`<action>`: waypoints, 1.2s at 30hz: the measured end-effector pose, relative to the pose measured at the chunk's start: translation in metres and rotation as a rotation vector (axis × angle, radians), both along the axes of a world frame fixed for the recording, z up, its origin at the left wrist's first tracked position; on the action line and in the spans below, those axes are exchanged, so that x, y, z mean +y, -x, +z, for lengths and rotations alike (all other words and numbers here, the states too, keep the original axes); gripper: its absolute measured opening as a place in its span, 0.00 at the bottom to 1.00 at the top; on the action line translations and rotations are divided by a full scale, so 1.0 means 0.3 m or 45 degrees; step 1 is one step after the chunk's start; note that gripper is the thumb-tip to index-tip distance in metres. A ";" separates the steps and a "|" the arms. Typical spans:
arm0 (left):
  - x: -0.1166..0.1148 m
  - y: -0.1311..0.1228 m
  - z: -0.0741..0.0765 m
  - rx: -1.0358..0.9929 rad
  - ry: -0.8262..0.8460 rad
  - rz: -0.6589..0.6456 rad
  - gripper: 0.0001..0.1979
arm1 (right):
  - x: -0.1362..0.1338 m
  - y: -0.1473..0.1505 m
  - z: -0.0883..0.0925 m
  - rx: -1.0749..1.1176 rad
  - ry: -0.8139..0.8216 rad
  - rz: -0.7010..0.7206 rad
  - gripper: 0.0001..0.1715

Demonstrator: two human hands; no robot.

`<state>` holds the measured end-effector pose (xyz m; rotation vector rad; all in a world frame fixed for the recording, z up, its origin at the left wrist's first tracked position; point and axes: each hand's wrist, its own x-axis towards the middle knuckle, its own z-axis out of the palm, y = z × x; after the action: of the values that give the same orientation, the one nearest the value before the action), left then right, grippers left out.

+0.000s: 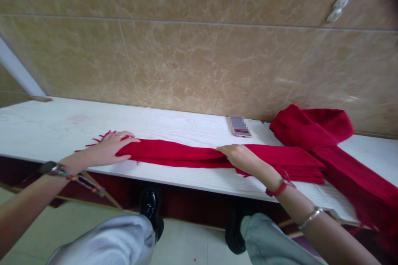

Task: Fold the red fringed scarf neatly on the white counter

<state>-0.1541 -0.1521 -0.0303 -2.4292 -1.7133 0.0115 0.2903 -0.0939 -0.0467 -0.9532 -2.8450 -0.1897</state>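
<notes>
A long red scarf [174, 152], folded lengthwise into a narrow strip, lies along the white bench top. My left hand [116, 147] rests across its fringed left end, thumb and fingers spread on the cloth. Near the middle, my right hand [241, 155] has its fingers closed on the scarf's upper edge; the fingertips are partly hidden. Under and beyond my right forearm lies a stack of folded red cloth [292, 161] with several layers. Whether the strip joins this stack I cannot tell.
Another red scarf [314, 128] is heaped at the right, its fringed end draping over the front edge. A phone [241, 127] lies near the marble-patterned wall [186, 62]. The white bench top [174, 122] has dark red openings below. A wall socket [338, 8] is at upper right.
</notes>
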 end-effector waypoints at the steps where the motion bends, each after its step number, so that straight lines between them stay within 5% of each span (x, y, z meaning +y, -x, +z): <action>1: -0.001 -0.046 0.000 -0.017 0.023 -0.070 0.26 | 0.004 0.000 0.011 -0.009 -0.029 -0.016 0.23; 6: 0.014 -0.163 -0.026 -0.031 0.224 -0.303 0.32 | -0.007 -0.021 0.005 -0.029 -0.191 0.117 0.20; 9: 0.022 -0.143 -0.048 0.048 0.146 -0.224 0.34 | -0.025 -0.043 -0.040 -0.039 -0.189 0.219 0.21; 13: 0.009 -0.103 -0.063 0.110 0.066 -0.129 0.25 | -0.042 -0.051 -0.075 0.023 -0.154 0.214 0.22; 18: -0.018 -0.111 0.004 0.080 0.237 -0.076 0.16 | -0.057 -0.028 -0.051 0.061 -0.033 0.165 0.21; 22: -0.037 -0.195 0.063 -0.053 0.315 -0.230 0.13 | -0.071 -0.003 -0.032 0.080 0.097 0.138 0.24; 27: -0.044 -0.258 0.001 -0.098 0.316 -0.286 0.31 | -0.035 0.092 -0.024 0.153 0.254 0.108 0.27; 36: 0.009 -0.179 0.013 -0.288 0.312 -0.166 0.20 | 0.122 0.317 -0.007 -0.058 0.404 -0.205 0.13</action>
<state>-0.1004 -0.1495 -0.0263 -2.8141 -1.7275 -0.0776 0.1953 -0.0571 -0.0488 -1.2523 -2.8936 0.2356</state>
